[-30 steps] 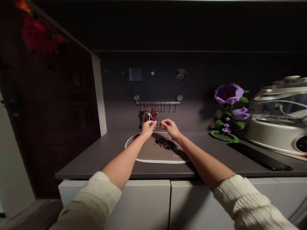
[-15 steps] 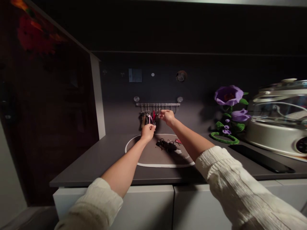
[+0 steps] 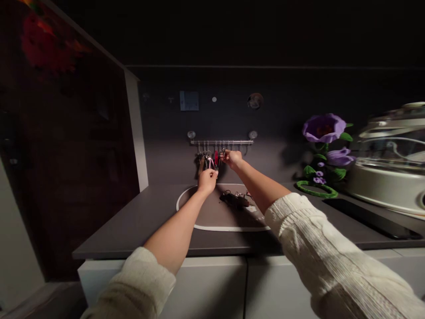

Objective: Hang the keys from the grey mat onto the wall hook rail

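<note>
A metal hook rail [image 3: 235, 142] is fixed to the back wall, and several key bunches [image 3: 201, 159] hang from its hooks. My left hand [image 3: 207, 180] is pinched at the lower end of the hanging keys, beside a pink strap [image 3: 211, 163] and below a red one [image 3: 216, 156]. Just right of the red strap, my right hand [image 3: 233, 159] is closed with thumb and fingertips on a small key ring at hook height. Its fingers partly hide that ring. Beneath both hands, a dark pile of keys [image 3: 235, 199] lies on a brown mat with a white rim [image 3: 219, 229].
Purple artificial flowers [image 3: 324, 127] with a green ring base [image 3: 317, 189] stand to the right. Beside them are a black phone-like slab [image 3: 368, 217] and a cream appliance with a clear top [image 3: 388, 181]. White cabinet doors [image 3: 206, 283] lie below the dark counter [image 3: 149, 221].
The view has shifted slightly, so the scene sits a little further right. My right fingertips have closed in on the key ring by the hook. My left hand keeps its pinch below the hanging keys.
</note>
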`<state>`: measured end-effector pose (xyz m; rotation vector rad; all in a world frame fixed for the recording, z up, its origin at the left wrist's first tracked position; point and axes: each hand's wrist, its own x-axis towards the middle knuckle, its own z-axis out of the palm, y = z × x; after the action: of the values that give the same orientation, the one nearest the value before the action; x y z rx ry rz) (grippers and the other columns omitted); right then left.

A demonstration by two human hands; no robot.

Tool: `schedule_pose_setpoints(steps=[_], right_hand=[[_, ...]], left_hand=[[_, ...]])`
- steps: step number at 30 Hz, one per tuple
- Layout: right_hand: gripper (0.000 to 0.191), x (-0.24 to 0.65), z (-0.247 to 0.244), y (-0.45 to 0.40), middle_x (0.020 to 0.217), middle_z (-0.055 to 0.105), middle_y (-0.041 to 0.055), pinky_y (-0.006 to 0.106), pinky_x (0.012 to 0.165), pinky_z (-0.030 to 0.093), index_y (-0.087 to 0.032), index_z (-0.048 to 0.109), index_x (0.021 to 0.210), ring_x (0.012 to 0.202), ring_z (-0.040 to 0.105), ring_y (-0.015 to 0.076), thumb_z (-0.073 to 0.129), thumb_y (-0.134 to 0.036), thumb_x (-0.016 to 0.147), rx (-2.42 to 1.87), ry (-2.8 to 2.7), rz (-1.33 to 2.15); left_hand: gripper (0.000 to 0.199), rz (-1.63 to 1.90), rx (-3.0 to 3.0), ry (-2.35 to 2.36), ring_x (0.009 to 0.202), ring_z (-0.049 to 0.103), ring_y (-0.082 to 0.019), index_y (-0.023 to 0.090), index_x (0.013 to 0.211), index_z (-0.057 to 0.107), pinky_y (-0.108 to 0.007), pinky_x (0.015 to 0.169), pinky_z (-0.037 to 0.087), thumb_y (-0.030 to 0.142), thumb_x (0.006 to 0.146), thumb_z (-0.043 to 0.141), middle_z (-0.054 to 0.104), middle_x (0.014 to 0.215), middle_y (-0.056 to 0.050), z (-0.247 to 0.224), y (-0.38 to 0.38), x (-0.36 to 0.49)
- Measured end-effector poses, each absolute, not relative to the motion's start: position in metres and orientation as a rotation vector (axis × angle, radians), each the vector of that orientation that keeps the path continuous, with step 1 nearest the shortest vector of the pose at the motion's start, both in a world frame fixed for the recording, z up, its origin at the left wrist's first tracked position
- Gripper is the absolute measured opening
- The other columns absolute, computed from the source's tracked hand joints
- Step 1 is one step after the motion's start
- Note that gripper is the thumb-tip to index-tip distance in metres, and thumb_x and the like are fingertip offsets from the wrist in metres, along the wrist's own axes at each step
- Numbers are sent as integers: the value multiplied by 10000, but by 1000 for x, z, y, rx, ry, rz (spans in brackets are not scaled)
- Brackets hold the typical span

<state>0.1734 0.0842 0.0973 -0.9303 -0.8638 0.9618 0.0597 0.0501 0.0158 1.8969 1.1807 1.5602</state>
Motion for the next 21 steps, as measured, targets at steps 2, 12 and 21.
schedule_pose_setpoints(steps=[2, 12, 21], right_hand=[[173, 172, 95, 86, 496, 539, 0, 189, 482, 475, -133, 479, 659, 433, 504, 61, 433, -106, 824, -935, -858, 964], [172, 173, 86, 89, 464, 530, -1, 217, 491, 493, -130, 501, 616, 434, 517, 79, 459, -81, 776, -977, -820, 919], [150, 177, 76, 98, 431, 496, -18, 195, 480, 479, -135, 511, 608, 422, 505, 74, 488, -77, 745, -1004, -864, 859]], left_hand=[[185, 1563, 1891, 1189, 560, 554, -106, 131, 676, 609, -210, 557, 397, 250, 754, 491, 631, 631, -36, 16, 51, 59], [192, 1582, 1886, 1204, 554, 554, -106, 138, 658, 609, -206, 544, 393, 257, 755, 494, 630, 616, -29, 16, 52, 58], [177, 1565, 1894, 1177, 581, 565, -112, 139, 645, 595, -215, 570, 408, 248, 749, 503, 620, 613, -29, 17, 53, 58]])
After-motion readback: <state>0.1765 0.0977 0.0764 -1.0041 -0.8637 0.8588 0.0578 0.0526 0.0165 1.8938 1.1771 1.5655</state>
